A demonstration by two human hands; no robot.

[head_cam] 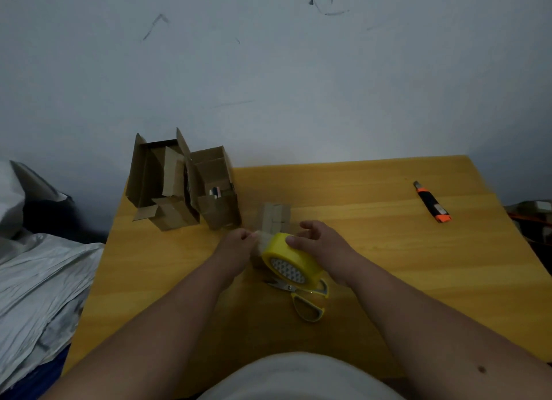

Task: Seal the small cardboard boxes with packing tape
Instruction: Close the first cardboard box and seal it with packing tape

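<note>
A yellow tape dispenser (294, 260) lies in the middle of the wooden table (373, 250), and my right hand (321, 245) grips it from the right. My left hand (237, 250) pinches the free end of the tape (263, 237) at the dispenser's left. A small cardboard box (274, 217) stands just behind both hands, its top flaps partly up. Its lower part is hidden by my hands and the dispenser.
Two larger open cardboard boxes (179, 184) stand at the table's far left corner, one holding pens (215, 192). Yellow-handled scissors (304, 301) lie just in front of the dispenser. An orange and black utility knife (431, 202) lies far right. Grey plastic bags (38, 280) are piled left of the table.
</note>
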